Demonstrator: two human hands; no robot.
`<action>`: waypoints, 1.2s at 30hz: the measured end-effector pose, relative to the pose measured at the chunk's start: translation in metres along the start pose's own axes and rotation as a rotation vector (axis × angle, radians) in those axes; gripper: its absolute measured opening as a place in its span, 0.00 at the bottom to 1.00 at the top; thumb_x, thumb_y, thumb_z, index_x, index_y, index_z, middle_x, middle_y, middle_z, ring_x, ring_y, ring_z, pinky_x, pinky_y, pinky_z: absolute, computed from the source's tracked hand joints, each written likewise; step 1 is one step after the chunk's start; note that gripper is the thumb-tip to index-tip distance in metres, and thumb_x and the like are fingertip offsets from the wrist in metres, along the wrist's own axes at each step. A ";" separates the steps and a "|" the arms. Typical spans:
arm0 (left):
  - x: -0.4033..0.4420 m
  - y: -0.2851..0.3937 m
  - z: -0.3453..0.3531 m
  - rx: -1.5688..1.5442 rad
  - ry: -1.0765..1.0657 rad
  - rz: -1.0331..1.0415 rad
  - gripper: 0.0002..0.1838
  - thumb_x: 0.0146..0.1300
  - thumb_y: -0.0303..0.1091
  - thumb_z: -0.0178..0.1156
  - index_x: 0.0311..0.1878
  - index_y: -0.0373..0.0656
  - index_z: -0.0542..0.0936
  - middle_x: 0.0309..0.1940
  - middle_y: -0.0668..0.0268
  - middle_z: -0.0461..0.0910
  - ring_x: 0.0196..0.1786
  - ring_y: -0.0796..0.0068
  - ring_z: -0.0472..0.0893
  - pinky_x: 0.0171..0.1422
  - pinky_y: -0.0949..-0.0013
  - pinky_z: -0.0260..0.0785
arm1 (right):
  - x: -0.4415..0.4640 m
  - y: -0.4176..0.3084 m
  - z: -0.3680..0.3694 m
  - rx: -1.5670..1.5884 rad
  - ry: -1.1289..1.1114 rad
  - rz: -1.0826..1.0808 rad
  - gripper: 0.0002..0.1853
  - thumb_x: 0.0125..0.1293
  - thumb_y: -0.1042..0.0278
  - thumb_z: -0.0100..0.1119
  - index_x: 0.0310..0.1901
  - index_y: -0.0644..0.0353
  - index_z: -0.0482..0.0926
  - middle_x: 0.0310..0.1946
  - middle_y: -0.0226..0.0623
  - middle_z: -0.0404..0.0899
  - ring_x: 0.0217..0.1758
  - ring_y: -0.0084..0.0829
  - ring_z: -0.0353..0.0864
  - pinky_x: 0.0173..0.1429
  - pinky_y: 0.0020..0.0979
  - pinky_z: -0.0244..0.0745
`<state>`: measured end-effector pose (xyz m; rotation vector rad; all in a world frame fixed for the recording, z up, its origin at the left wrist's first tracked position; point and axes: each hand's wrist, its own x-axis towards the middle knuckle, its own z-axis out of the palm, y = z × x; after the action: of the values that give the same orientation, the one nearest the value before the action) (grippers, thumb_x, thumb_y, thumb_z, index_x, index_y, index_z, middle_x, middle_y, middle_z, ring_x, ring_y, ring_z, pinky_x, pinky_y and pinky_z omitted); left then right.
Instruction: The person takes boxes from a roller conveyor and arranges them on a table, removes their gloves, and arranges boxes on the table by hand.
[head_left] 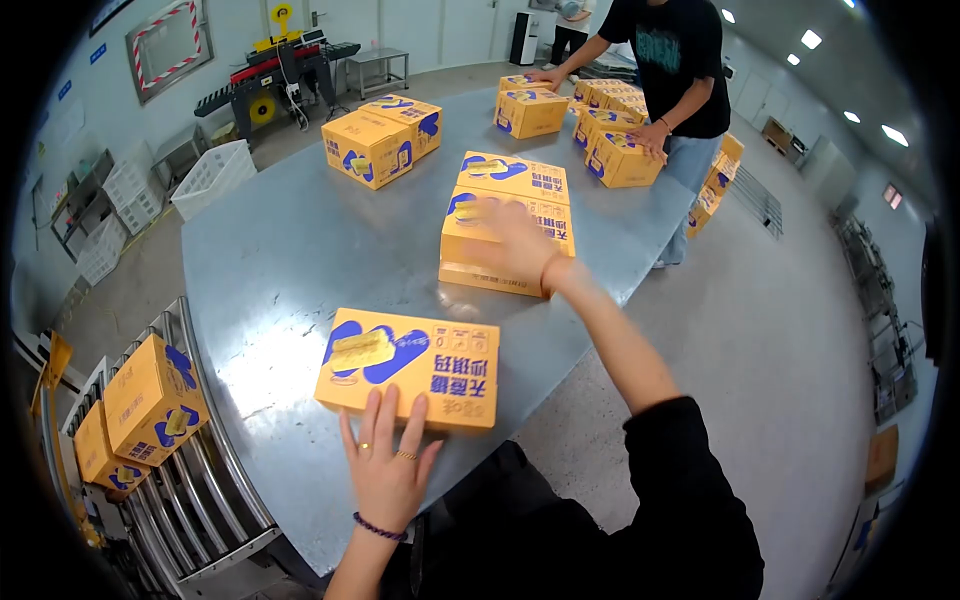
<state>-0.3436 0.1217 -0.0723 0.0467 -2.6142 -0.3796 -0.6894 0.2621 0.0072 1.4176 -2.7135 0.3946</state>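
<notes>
A yellow carton [410, 350] with blue printing lies flat near the table's front edge. My left hand [388, 470] rests on its near edge, fingers spread over the top and holding nothing. Farther up, my right hand [525, 245] is over a stack of yellow cartons [510, 180], smeared by motion. Whether its fingers touch or grip a carton I cannot tell. Part of the stack's top is hidden behind that hand.
Cartons stand in a pair [370, 150] at the far left of the metal table [260, 260]. A co-worker [680, 80] handles several cartons [625, 160] at the far right. Two cartons [155, 400] sit on the roller conveyor [205, 490] at left; a white crate [215, 178] is behind.
</notes>
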 end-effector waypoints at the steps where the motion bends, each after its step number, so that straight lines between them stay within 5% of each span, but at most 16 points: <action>1: 0.003 0.001 0.008 0.026 0.006 0.025 0.41 0.58 0.37 0.76 0.77 0.52 0.72 0.77 0.53 0.66 0.82 0.49 0.61 0.84 0.32 0.44 | 0.019 0.032 0.008 -0.013 0.143 0.137 0.30 0.74 0.40 0.56 0.69 0.50 0.80 0.80 0.42 0.63 0.84 0.40 0.58 0.85 0.50 0.53; 6: 0.005 0.010 0.022 0.051 0.025 0.025 0.44 0.58 0.38 0.76 0.79 0.53 0.69 0.79 0.53 0.62 0.83 0.48 0.59 0.85 0.30 0.43 | 0.058 0.097 0.053 -0.166 0.163 0.544 0.39 0.79 0.34 0.41 0.80 0.53 0.64 0.82 0.43 0.59 0.87 0.43 0.53 0.87 0.54 0.45; 16: 0.037 0.017 0.036 -0.097 0.009 0.118 0.44 0.56 0.38 0.77 0.77 0.54 0.72 0.80 0.53 0.61 0.83 0.43 0.56 0.83 0.28 0.43 | -0.064 -0.008 0.032 -0.272 -0.057 0.545 0.42 0.77 0.31 0.42 0.79 0.59 0.64 0.81 0.50 0.58 0.88 0.47 0.48 0.85 0.63 0.40; 19: 0.044 0.011 0.047 -0.178 0.027 0.197 0.44 0.56 0.38 0.77 0.77 0.58 0.72 0.80 0.57 0.61 0.83 0.43 0.55 0.83 0.29 0.47 | -0.095 0.008 0.044 -0.238 0.168 0.431 0.42 0.77 0.33 0.46 0.79 0.60 0.65 0.82 0.51 0.57 0.88 0.49 0.46 0.87 0.60 0.37; 23: 0.041 0.011 0.046 -0.159 -0.001 0.206 0.45 0.56 0.37 0.77 0.78 0.57 0.71 0.81 0.54 0.59 0.83 0.42 0.55 0.82 0.29 0.47 | -0.068 0.064 0.019 -0.210 0.077 0.451 0.42 0.77 0.32 0.46 0.80 0.57 0.64 0.83 0.49 0.55 0.89 0.47 0.45 0.88 0.57 0.37; 25: 0.032 0.015 0.051 -0.138 -0.006 0.158 0.46 0.55 0.35 0.77 0.79 0.57 0.69 0.82 0.49 0.55 0.83 0.36 0.53 0.82 0.31 0.50 | -0.038 0.104 0.017 -0.194 0.226 0.467 0.41 0.77 0.31 0.43 0.80 0.52 0.64 0.81 0.47 0.60 0.87 0.46 0.51 0.87 0.56 0.40; 28: 0.024 0.030 0.046 -0.315 -0.015 0.067 0.47 0.55 0.32 0.77 0.79 0.56 0.68 0.82 0.45 0.52 0.83 0.28 0.50 0.82 0.35 0.54 | -0.012 0.139 0.025 -0.109 0.095 0.607 0.39 0.78 0.31 0.41 0.80 0.48 0.64 0.78 0.46 0.66 0.84 0.45 0.59 0.87 0.56 0.42; 29: 0.026 0.032 0.040 -0.335 -0.032 0.063 0.45 0.55 0.30 0.76 0.78 0.54 0.70 0.81 0.45 0.54 0.83 0.25 0.49 0.82 0.38 0.58 | -0.012 0.145 0.034 -0.205 0.133 0.588 0.38 0.78 0.31 0.40 0.80 0.47 0.65 0.73 0.47 0.73 0.78 0.46 0.69 0.83 0.56 0.53; 36: 0.023 0.026 0.019 -0.362 -0.108 0.162 0.43 0.57 0.32 0.73 0.78 0.55 0.71 0.81 0.44 0.56 0.82 0.28 0.52 0.80 0.41 0.63 | -0.064 0.130 0.018 -0.326 0.079 0.796 0.39 0.78 0.31 0.39 0.79 0.51 0.66 0.65 0.48 0.79 0.71 0.46 0.77 0.71 0.54 0.67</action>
<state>-0.3720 0.1489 -0.0704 -0.3123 -2.5882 -0.8076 -0.7567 0.3798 -0.0467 0.2060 -2.9705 0.0158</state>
